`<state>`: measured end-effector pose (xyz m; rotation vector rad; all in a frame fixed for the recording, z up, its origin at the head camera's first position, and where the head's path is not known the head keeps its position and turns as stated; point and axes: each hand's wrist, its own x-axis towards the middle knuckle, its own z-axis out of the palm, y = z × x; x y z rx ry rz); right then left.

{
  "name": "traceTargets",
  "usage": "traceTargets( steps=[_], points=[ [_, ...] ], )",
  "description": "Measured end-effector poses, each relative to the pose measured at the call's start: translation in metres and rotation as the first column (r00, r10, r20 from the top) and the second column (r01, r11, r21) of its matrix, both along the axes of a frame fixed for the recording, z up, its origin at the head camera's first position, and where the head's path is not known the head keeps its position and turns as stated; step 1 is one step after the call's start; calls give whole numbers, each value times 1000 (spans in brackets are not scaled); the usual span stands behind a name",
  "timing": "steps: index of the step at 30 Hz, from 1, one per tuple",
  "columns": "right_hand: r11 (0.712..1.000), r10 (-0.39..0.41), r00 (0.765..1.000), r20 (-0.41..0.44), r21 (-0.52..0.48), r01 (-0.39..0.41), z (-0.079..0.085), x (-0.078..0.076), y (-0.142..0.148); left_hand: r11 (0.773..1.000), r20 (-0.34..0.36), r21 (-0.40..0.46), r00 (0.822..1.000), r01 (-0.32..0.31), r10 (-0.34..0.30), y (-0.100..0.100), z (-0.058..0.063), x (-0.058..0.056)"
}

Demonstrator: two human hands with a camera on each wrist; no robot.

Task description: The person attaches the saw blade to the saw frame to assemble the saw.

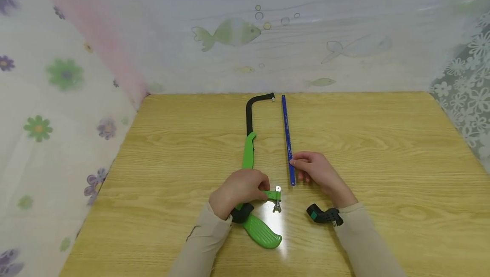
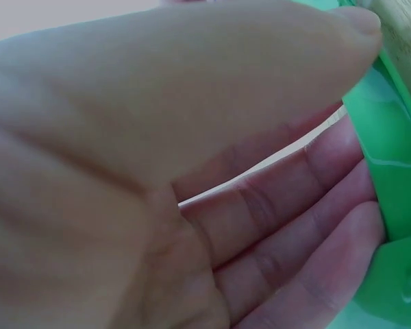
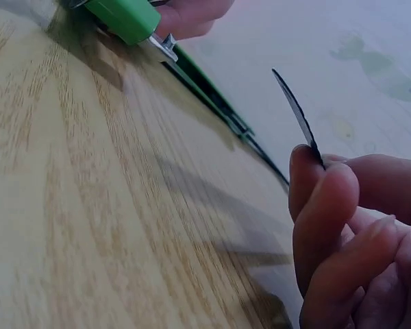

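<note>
Blue, the blade point(image 1: 287, 134) stretches forward over the table point(image 1: 367, 141) from the right hand point(image 1: 317, 172), whose fingers pinch it near its close end, roughly parallel to and right of the saw point(image 1: 248, 153) the left hand point(image 1: 241, 187) grips.

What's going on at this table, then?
A person's left hand grips a green and black hacksaw frame, while the right hand pinches a long blue blade toward its nearer end. The blade is alongside the frame but apart from it, with neither end attached.
</note>
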<state>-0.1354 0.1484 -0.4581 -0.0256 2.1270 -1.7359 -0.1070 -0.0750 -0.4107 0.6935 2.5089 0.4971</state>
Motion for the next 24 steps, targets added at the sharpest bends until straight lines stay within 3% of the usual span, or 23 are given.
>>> traceTargets(
  steps=[7, 24],
  points=[
    [999, -30, 1000, 2, -21, 30, 0, 1, -6, 1000, -10, -4, 1000, 2, -2, -1, 0, 1],
    [1000, 11, 1000, -19, -19, -11, -2, 3, -12, 999, -31, -33, 999, 17, -18, 2, -1, 0]
  ],
)
